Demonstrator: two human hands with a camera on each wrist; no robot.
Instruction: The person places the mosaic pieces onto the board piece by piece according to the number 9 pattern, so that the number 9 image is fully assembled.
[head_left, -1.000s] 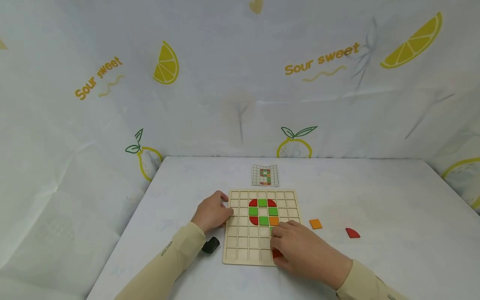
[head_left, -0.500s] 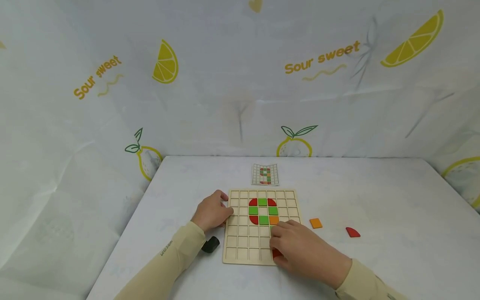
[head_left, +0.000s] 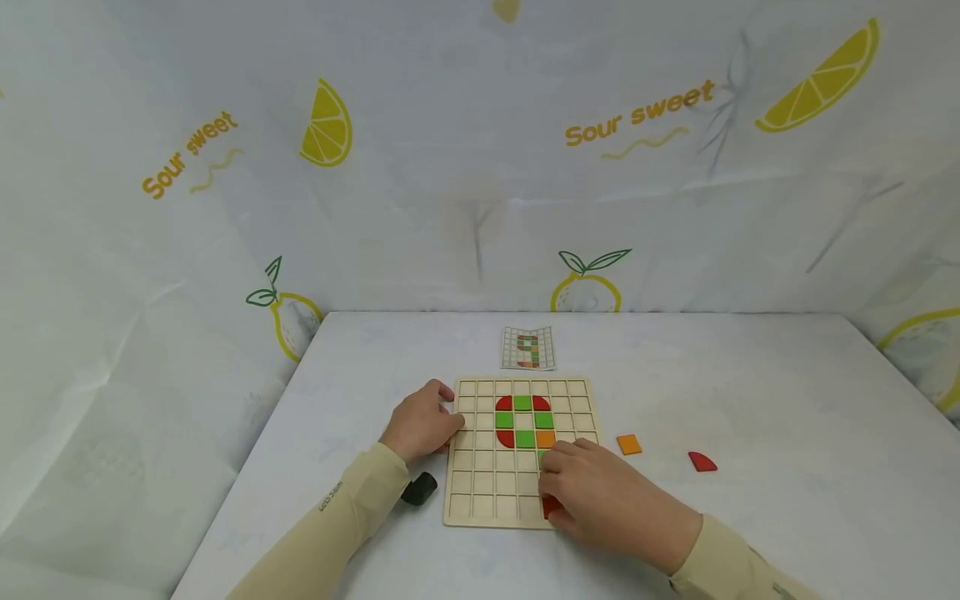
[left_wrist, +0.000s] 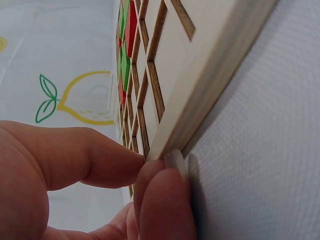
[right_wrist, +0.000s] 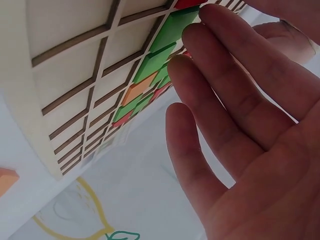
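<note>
My left hand (head_left: 423,421) pinches the left rim of a square wooden grid board (head_left: 483,504), thumb over its top, as the left wrist view shows close up. Low on the board's right side, my right hand (head_left: 611,496) has its thumb and fingers about a red tile (head_left: 551,507), partly hidden beneath them. In the right wrist view the red tile (right_wrist: 189,3) lies at the fingertips, with green tiles (right_wrist: 172,27) beyond it. Red, green and orange tiles form a ring on the board, including an orange square tile (head_left: 545,439) just above the right hand.
Right of the board lie a loose orange square tile (head_left: 629,444) and a red quarter-round tile (head_left: 702,462). A pattern card (head_left: 527,348) lies behind the board. By the left cuff sits a small black object (head_left: 419,489). A lemon-print cloth (head_left: 412,208) rises at the back.
Both hands keep their places on the board and the red tile. Only the head view has shifted slightly.
</note>
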